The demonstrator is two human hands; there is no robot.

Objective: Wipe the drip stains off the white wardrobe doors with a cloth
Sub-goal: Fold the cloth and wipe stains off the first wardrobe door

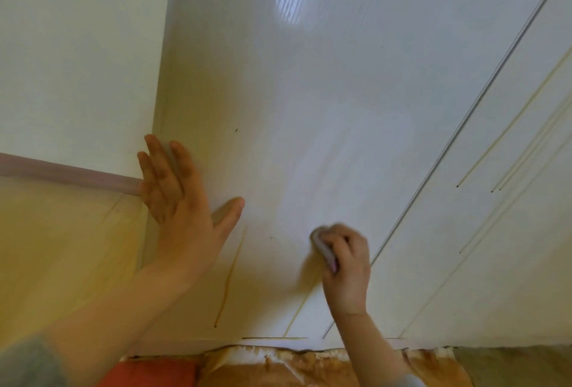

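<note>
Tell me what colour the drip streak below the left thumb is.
Yellowish-brown, darker at its lower end; the drip streak shows clearly in the head view.

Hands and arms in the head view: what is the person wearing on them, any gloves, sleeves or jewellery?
No gloves: the left hand and right hand are bare, with no rings or watch visible. Both forearms are uncovered. A grey sleeve edge shows on the left arm at the bottom corner, and another grey sleeve on the right arm at the frame's lower edge.

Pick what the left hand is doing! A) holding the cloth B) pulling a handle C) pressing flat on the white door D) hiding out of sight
C: the left hand lies open, fingers spread, on the wardrobe door, while the right hand grips the cloth.
</note>
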